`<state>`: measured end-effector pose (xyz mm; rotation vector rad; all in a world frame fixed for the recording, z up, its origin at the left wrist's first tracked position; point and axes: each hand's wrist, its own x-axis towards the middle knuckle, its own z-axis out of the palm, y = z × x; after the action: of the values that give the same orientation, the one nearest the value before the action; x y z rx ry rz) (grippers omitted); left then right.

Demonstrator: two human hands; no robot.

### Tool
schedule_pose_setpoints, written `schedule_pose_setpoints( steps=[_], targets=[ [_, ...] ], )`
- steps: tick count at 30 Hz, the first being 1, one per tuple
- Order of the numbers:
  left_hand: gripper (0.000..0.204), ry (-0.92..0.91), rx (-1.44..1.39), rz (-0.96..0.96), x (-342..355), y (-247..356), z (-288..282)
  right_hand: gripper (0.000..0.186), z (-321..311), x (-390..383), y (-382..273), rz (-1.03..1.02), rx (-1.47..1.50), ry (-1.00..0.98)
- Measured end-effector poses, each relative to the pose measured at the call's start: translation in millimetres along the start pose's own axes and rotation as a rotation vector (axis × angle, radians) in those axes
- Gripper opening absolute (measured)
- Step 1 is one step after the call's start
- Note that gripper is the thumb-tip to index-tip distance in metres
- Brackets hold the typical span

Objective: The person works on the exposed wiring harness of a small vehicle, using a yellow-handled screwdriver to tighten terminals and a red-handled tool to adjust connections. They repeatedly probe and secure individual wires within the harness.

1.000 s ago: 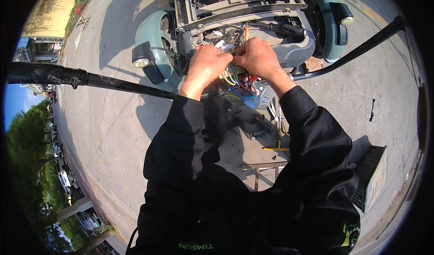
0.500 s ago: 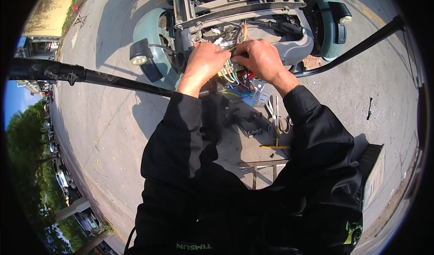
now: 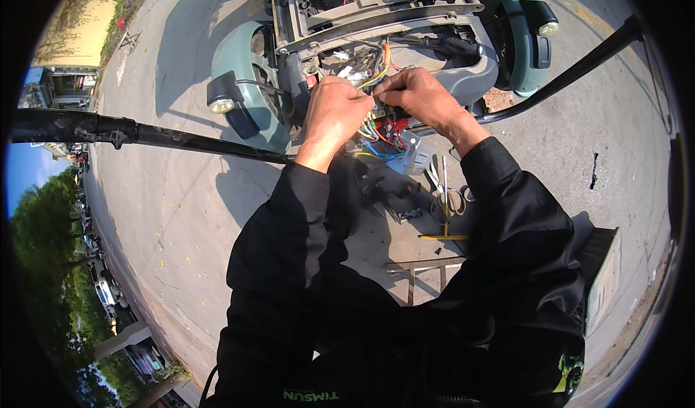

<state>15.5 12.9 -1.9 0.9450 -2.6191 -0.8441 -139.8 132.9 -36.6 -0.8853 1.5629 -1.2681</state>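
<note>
At the coloured wires (image 3: 376, 131), both hands (image 3: 334, 115) (image 3: 423, 100) close together (fingertips (image 3: 368, 102) inward).

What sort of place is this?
It looks like an outdoor paved yard or roadside, perhaps used for repairs: sunlit pavement, green trees, and a partly stripped vehicle with exposed wiring.

There're 2 hands (image 3: 334, 115), 2 lamps (image 3: 221, 106) & 1 yel. T-tool (image 3: 444, 236).

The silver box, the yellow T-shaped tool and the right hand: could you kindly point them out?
Silver box (image 3: 419, 157): head view, on its pale side.
Yellow T-shaped tool (image 3: 443, 237): head view, on its crossbar.
Right hand (image 3: 423, 99): head view, on its back.
</note>
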Motion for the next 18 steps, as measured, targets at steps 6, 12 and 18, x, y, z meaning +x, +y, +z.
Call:
schedule_pose_setpoints(
  steps=[6, 12, 18],
  targets=[
    [0.021, 0.051, -0.063, -0.035, -4, -1, 5, 0.031, 3, 2, -13, 0.162, -0.047, 0.100],
    [0.020, -0.009, 0.006, -0.022, -7, 0, 6, 0.028, 13, 6, -14, 0.135, -0.267, 0.210],
    [0.016, -0.116, -0.051, -0.026, -5, -10, -3, 0.023, 14, 4, -17, 0.083, -0.450, 0.213]
  ],
)
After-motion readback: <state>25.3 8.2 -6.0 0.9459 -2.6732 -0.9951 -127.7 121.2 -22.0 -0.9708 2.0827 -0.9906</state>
